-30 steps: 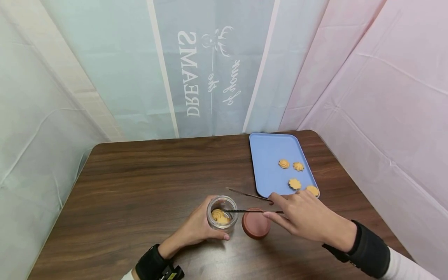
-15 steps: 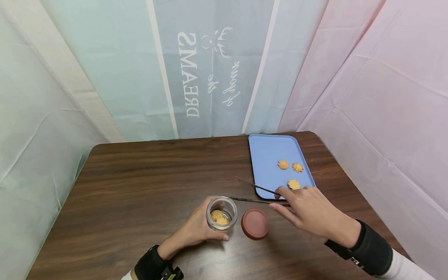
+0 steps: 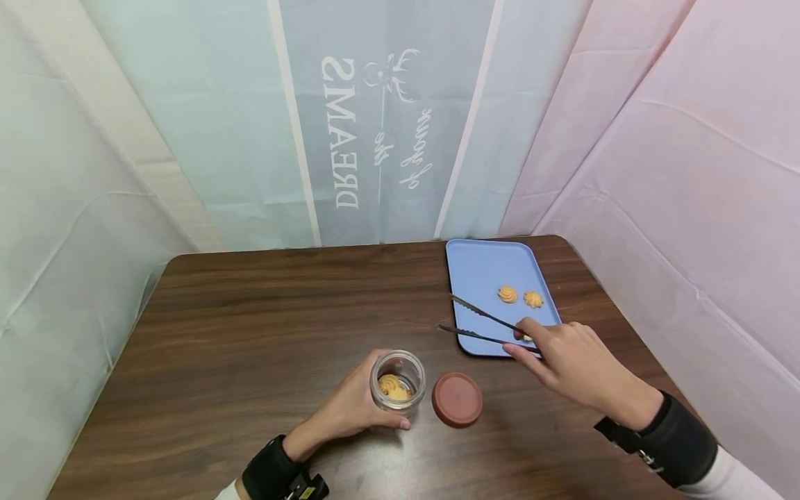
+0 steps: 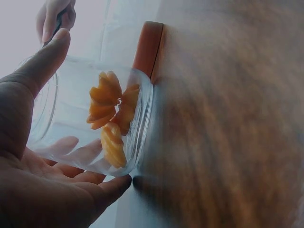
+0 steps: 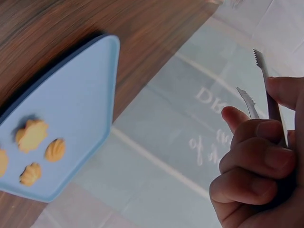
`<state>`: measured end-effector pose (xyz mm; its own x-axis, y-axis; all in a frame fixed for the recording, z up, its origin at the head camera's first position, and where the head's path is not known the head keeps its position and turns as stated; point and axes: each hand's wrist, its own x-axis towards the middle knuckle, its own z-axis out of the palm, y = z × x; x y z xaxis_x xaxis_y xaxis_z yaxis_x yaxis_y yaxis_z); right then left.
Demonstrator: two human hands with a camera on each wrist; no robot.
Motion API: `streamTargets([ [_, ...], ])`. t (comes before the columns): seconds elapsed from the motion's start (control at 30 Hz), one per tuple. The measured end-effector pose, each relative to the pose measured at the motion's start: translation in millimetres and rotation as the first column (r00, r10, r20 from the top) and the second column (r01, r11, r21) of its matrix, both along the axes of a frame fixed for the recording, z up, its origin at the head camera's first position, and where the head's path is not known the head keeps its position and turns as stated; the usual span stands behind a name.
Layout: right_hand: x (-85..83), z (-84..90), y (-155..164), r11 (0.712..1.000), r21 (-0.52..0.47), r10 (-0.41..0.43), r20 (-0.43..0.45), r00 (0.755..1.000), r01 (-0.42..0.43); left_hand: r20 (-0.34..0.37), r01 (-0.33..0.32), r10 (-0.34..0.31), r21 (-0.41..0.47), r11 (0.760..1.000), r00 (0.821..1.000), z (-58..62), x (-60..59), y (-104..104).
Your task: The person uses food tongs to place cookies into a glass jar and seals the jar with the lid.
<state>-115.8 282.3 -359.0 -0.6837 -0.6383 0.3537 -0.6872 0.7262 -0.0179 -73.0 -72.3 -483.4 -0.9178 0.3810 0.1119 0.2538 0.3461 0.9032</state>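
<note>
My left hand (image 3: 356, 399) grips a clear glass jar (image 4: 71, 109) from its left side, thumb on the near side. The jar is without its lid and stands upright on the table. Inside lie 3 golden cookies (image 4: 105, 99), at the bottom. My right hand (image 3: 571, 364) holds a pair of dark metal tongs (image 3: 487, 316) with serrated tips. The tongs' arms are spread, with nothing between them, and reach over the left edge of the blue tray (image 3: 487, 267). Several cookies (image 5: 31, 135) lie on the tray; in the head view my right hand hides some of them.
A round reddish-brown lid (image 3: 457, 399) lies on the table just right of the jar. The brown wooden table (image 3: 262, 326) extends to the left. Printed cloth curtains (image 3: 381, 139) hang behind and on both sides.
My right hand has drawn the tongs from the jar's mouth, rightward and away from me, over the tray's left edge. The left hand and jar have stayed in place.
</note>
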Motion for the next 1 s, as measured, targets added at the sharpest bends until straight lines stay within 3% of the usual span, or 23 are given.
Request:
streamTargets([
  [0.23, -11.4, -6.4, 13.6, 0.998, 0.015, -0.065, -0.025, 0.998, 0.065, -0.014, -0.005, 0.006, 0.006, 1.000, 1.000, -0.8, -1.1, -0.1],
  [1.0, -28.5, -26.8, 55.1, 0.973, 0.032, -0.233, 0.123, 0.965, 0.231, -0.045, 0.002, -0.002, 0.019, 1.000, 0.999, -2.8, -0.5, 1.3],
])
